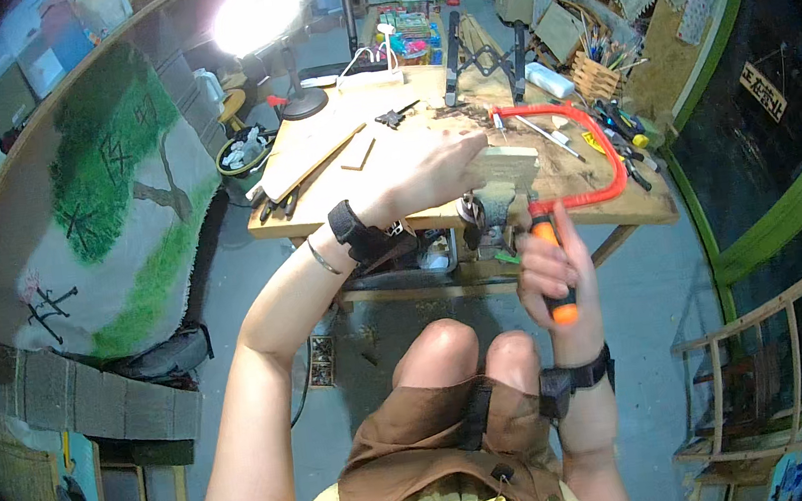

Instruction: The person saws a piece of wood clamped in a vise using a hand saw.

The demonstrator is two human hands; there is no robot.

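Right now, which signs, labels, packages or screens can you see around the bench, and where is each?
Sign: on the dark wall at right, small pale tilted rectangle with dark marks.
Painted cloth: hanging at left, white with green patches and black brush marks.
Colourful packs: far end of the workbench, past the lamp; too small to tell more.
No screens in view.

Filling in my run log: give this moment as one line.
left hand: pressing on wooden workbench | right hand: gripping orange handle of red coping saw | clamp: at bench edge
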